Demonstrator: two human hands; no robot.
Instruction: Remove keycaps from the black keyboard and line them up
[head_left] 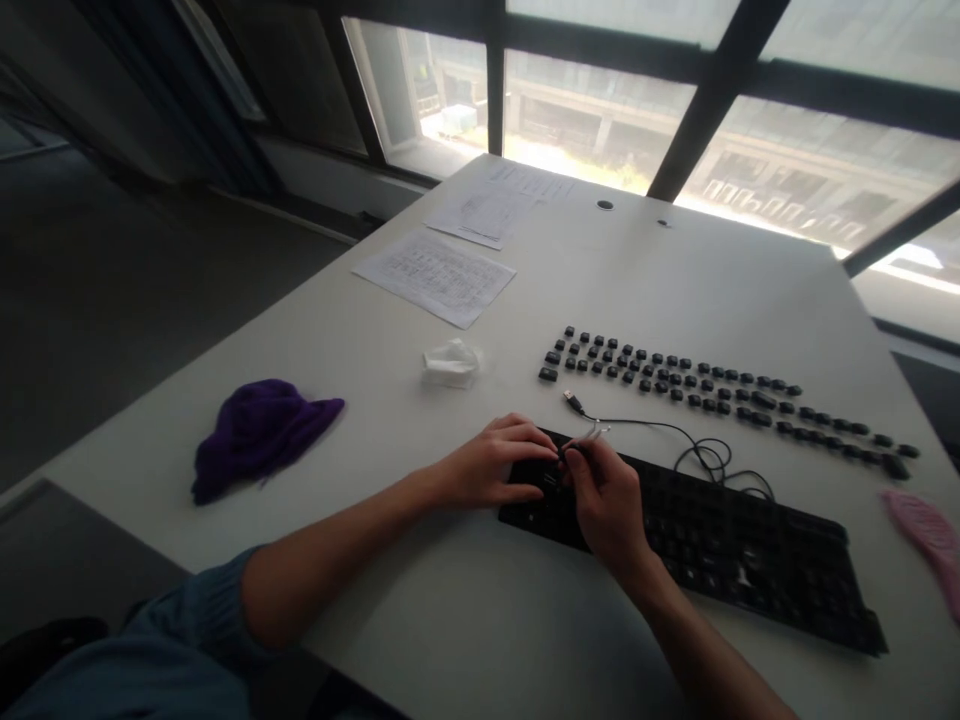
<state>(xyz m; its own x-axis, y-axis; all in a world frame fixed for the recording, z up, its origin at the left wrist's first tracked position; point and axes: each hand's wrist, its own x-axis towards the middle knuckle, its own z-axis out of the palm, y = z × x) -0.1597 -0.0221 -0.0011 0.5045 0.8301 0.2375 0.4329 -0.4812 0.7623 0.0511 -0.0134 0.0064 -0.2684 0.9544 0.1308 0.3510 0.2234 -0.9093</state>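
The keyboard (720, 545) is lying on the desk (675, 280), right in front of the person, and both hands are working at its left end. The right hand (607, 500) is pinching its fingers (579, 458) closed on a small dark bit (564, 455). It is too tiny to tell what it is. The left hand (491, 468) is resting on the keyboard's corner with its fingertips meeting the right ones. I cannot tell if the left fingers are gripping anything or only touching.

The keyboard's thin cable (690, 440) is curling just behind the hands, and its plug (574, 402) is lying loose on the desk. Past the cable, lots of little black keycaps (720, 385) are sitting in long rows. A white crumpled wipe (450, 363) is lying to the left of them, and a purple cloth (259, 430) is sitting further left, near the edge. Two paper sheets (436, 275) are lying at the far side by the window (600, 120). A pink brush (926, 530) is poking in at the right edge.

What could go wrong, I think: the small bit could slip out of the pinch, because it is so tiny, and bounce away. An arm reaching over could be bumping the neat rows and mixing them up. A finger could also be catching the loose cable and tugging the keyboard sideways.
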